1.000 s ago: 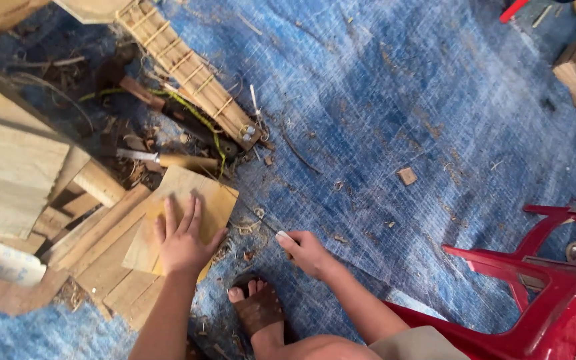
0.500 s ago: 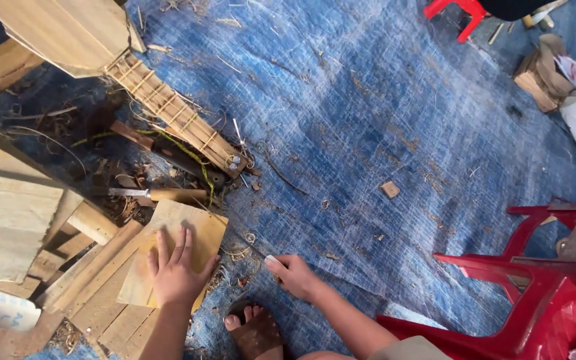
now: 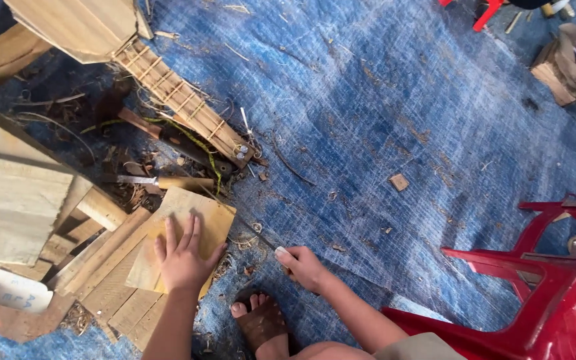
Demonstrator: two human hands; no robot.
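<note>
Pressing left hand (image 3: 183,259) flat, fingers spread, on wood sheet (image 3: 180,241); gripping thin rod (image 3: 238,220) in closed right hand (image 3: 303,267); white rounded label (image 3: 15,291) lying far left of both.

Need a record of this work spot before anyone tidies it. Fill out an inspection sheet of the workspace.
Surface: blue tarp on the ground, littered with shavings and chips.
Job's things: thin wooden panel lying on stacked planks; slim dark tool running from the right hand along the panel's edge, its kind unclear.
Clutter: unfinished stringed-instrument neck, knife, small wood block, offcuts.
Hands: left hand flat on the panel, fingers spread; right hand closed on the tool.
Cables: nothing seen; only a green cord by the neck.
Surroundings: red plastic chair, person's sandalled foot, wood pieces top right.
</note>
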